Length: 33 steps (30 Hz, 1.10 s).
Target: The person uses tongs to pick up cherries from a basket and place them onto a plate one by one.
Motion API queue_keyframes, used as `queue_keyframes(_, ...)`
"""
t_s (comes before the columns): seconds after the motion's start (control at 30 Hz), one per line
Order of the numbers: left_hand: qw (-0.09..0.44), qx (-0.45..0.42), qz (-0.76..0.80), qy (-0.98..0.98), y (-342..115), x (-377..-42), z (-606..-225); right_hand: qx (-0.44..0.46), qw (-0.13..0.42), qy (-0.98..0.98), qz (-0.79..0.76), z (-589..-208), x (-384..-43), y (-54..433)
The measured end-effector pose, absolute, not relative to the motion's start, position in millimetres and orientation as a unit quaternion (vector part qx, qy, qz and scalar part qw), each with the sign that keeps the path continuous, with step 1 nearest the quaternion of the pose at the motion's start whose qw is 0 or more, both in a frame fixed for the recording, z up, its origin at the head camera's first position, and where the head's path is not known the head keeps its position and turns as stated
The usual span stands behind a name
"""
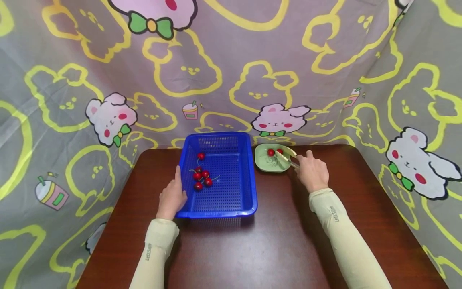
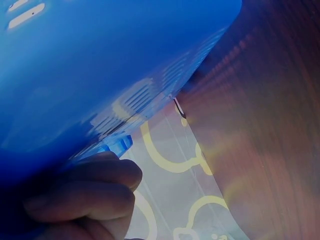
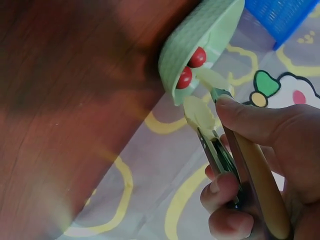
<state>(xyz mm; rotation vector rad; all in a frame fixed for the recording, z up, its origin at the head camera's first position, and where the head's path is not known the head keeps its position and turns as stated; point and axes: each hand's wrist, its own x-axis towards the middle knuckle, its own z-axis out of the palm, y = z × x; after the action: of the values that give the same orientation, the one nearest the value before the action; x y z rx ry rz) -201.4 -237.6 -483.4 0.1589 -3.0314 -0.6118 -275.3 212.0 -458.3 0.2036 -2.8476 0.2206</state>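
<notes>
My left hand (image 1: 172, 198) grips the left rim of a blue plastic basket (image 1: 251, 180); the left wrist view shows its curled fingers (image 2: 100, 200) at the basket's side. Several red cherries (image 1: 205, 174), some with stems, lie in the basket's left half. My right hand (image 1: 313, 171) holds a pair of tongs (image 3: 255, 175) with pale yellow tips, thumb on one arm and fingers round the other. The tips are spread apart over a small light green dish (image 1: 262, 165). Two cherries (image 3: 198, 57) show in that dish, close to the tips; neither is between them in the right wrist view.
The basket and dish stand side by side near the back edge of a dark brown wooden table (image 1: 281, 241). Behind and on both sides hangs a grey cloth (image 1: 223, 52) with yellow outlines and cartoon animals, right up against the table's back edge.
</notes>
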Motion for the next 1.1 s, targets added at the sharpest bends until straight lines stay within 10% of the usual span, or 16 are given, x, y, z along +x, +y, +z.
queue_keyframes(1.1,0.025,0.051,-0.2,-0.978,-237.1,-199.8,-482.1,0.228,0.098,-0.953,0.176,-410.7,-226.0,98.2)
